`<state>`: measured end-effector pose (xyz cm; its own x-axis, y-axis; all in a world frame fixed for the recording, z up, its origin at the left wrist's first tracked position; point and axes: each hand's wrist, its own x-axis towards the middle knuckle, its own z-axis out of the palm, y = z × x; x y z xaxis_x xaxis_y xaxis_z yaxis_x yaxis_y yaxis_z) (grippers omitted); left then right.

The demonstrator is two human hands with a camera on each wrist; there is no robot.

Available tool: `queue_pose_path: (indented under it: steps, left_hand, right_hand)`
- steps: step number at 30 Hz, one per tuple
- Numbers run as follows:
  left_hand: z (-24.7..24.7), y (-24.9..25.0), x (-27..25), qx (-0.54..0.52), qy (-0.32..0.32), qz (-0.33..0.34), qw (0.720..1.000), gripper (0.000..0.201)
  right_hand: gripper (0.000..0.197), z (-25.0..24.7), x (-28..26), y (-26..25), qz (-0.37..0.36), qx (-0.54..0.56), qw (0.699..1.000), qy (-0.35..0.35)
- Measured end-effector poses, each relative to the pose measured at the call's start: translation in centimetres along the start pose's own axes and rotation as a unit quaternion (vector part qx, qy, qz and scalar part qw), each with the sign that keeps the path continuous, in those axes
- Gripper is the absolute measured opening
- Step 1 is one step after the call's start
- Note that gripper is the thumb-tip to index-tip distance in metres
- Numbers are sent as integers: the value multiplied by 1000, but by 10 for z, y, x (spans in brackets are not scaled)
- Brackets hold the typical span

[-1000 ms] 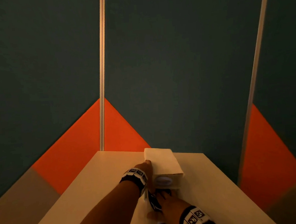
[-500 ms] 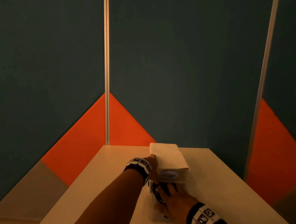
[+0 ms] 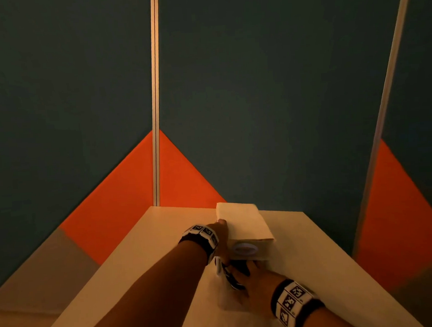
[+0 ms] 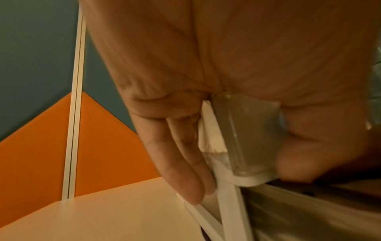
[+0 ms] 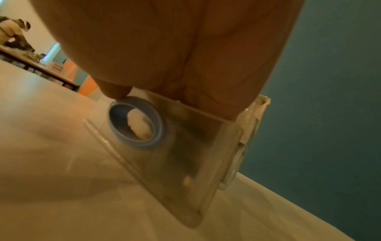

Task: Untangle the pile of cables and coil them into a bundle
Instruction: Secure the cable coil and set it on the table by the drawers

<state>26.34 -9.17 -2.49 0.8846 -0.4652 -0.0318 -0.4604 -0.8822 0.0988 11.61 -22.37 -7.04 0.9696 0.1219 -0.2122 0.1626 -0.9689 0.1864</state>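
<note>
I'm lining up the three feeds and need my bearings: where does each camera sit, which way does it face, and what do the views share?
Head: worn on the head, looking forward and down over the table toward the panel wall; both forearms, left hand and right hand show beside the box.
Left wrist: under the left palm, looking along the fingers, which lie along the box's edge.
Right wrist: under the right palm, facing the box's clear end with its blue ring.
Shared: all three show the box, the table and the wall.
</note>
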Motion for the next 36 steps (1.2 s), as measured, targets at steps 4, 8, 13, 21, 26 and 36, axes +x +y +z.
queue_pose_path:
  steps: [4,8,13,21,26,36]
  left_hand:
    - [1,0,-1,-16,0,-6,1000,124]
    - [5,0,1,-2,24,5,1000,114]
    - [3,4,-2,11,28,11,999,108]
    - [-4,7,-11,-13,11,-3,1000,120]
    - [-10,11,-18,-19,-4,-11,1000,131]
    - [-16,-11,-63,-191,-40,9,981,150]
  right_hand:
    - [78,-10,0,-4,9,43,999,29]
    - [73,-16,-3,-16,17,46,997,55]
    - [42,-24,-10,-20,50,80,992,79]
    - [34,-23,0,-9,113,153,979,66]
    - [53,-27,8,-10,136,187,968,100]
    - [109,-31,-35,62,201,414,886,53]
